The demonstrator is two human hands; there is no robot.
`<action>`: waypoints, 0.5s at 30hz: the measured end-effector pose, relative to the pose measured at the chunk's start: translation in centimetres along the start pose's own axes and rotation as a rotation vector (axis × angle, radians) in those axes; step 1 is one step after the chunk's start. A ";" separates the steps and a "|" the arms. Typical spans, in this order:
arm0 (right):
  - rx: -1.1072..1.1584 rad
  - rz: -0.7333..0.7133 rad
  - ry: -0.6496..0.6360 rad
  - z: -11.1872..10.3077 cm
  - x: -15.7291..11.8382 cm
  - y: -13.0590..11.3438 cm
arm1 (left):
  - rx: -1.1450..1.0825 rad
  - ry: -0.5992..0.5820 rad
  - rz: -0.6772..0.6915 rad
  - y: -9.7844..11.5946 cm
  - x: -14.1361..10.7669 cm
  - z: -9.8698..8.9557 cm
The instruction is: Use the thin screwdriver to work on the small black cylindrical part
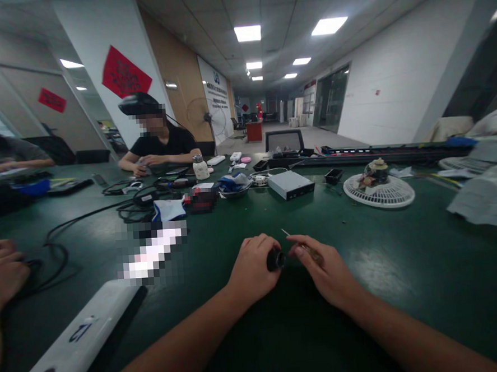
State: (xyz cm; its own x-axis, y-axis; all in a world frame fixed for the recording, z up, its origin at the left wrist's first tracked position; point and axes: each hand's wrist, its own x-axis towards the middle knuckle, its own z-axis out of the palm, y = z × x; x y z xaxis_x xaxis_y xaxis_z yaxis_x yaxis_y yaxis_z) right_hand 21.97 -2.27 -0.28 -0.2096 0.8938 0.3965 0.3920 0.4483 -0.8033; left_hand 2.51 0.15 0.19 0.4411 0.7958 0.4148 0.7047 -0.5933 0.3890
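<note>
Cylinder (275, 260), black: gripped in left hand (254, 262), over green table (387, 250), well short of its far edge. Slim-shafted tool (314, 254): pinched in right hand (330, 272); steady grip and controlled tip advisable.

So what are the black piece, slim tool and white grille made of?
The black piece in the left hand: plastic or coated metal, its rim slightly shiny. The slim tool in the right hand: probably a metal shaft, thin and pale; brownish handle, plastic or wood unclear. The white grille: likely plastic, satin-looking, with thin ribs.
</note>
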 end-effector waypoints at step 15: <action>0.129 -0.166 -0.090 -0.4 -0.3 -1.1 | 0.033 0.084 -0.131 -0.8 0.2 0.3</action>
State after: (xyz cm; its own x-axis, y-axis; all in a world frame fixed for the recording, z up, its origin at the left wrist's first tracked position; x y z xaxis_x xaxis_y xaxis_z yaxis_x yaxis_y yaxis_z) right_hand 22.00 -3.02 0.65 -0.3431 0.8004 0.4915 0.2289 0.5788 -0.7827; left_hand 2.25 0.82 -0.28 0.2976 0.8524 0.4299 0.7713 -0.4800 0.4179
